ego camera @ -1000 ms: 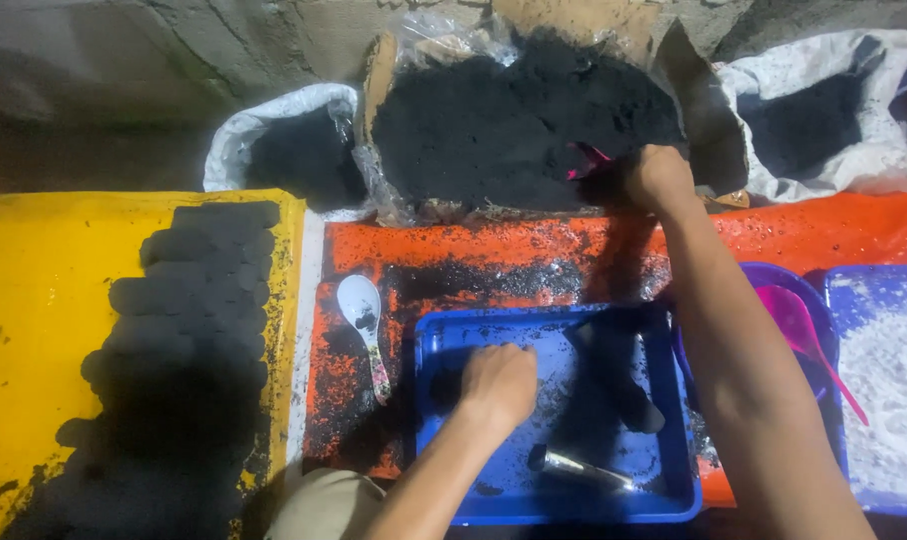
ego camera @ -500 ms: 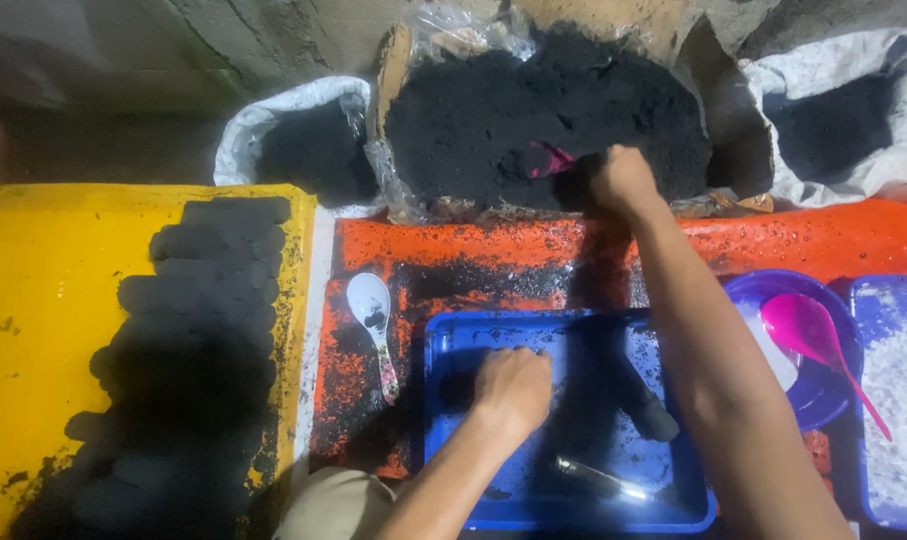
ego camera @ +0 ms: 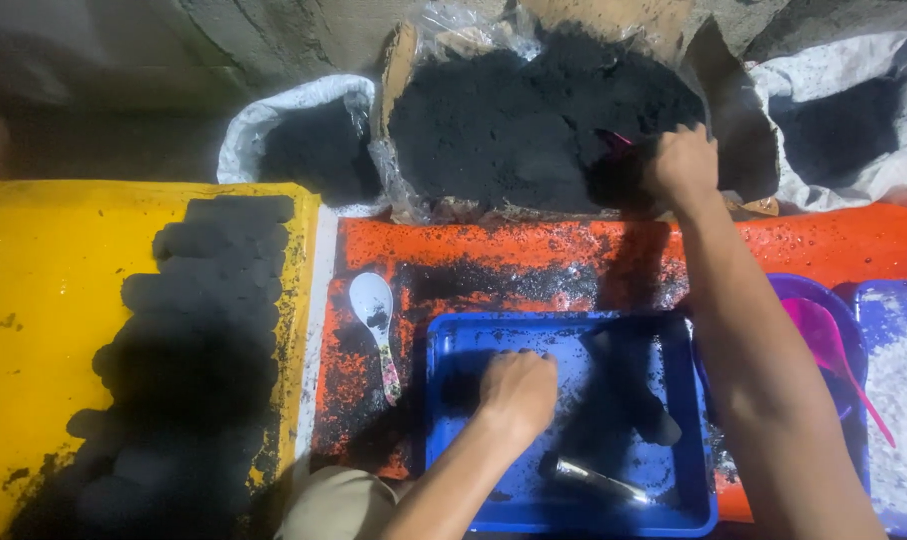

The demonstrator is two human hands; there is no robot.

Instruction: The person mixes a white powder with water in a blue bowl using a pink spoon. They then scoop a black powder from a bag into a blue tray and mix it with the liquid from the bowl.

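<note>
Black powder heap (ego camera: 514, 125) sits in the torn cardboard box (ego camera: 399, 70) at top centre, behind the orange sheet (ego camera: 534, 255). Right hand (ego camera: 682, 160) is in its right edge, fingers curled around a pink scoop (ego camera: 614, 140); only the tip of the scoop shows, the rest is hidden by hand and powder.

Diff vs earlier frames: right hand has gone from the middle of the heap's front to its right side, slightly higher. Left hand (ego camera: 519, 390) has not moved, knuckles up on the floor of the blue tray (ego camera: 454, 400). Spoon, metal tube and briquettes are where they were.

Orientation: the heap's long axis runs left-right across the view, parallel to the orange sheet's far edge. The scoop tip points left into the powder; I cannot tell its full axis.

Left hand is loosely fisted, fingers tucked under; cannot tell whether it holds anything.

Around it:
- metal tube (ego camera: 599, 480) lying in the tray near its front edge, running left-right, slightly tilted
- white spoon (ego camera: 379, 325) on the orange sheet, just left of the tray, bowl away from the person
- black briquettes (ego camera: 204, 300) in rows on the yellow sheet (ego camera: 44, 300)
- white sacks of powder either side of the box, left sack (ego camera: 264, 125)
- purple bowl (ego camera: 824, 310) with a pink ladle (ego camera: 824, 345), right of the tray
</note>
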